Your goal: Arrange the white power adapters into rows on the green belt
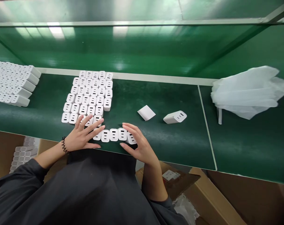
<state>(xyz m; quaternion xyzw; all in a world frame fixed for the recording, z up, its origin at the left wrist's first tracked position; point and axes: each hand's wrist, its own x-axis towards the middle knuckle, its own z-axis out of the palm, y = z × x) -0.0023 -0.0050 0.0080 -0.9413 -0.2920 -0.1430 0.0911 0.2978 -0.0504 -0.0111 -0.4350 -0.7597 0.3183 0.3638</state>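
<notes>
A short row of white chargers [114,134] stands at the near edge of the green bench [156,147]. My left hand [82,136] lies open, fingers spread, against the row's left end. My right hand [136,142] is open too, its fingers curved against the row's right end. Just behind the row stands a block of several white chargers [88,97] in neat rows, port faces up. Two loose chargers lie to the right: one tipped over [146,112] and one on its side [175,117].
Another block of white chargers [12,82] lies at the far left. A heap of clear plastic bags [247,92] sits on the right. Cardboard boxes [203,193] stand under the bench, one at the left holding more chargers [21,154].
</notes>
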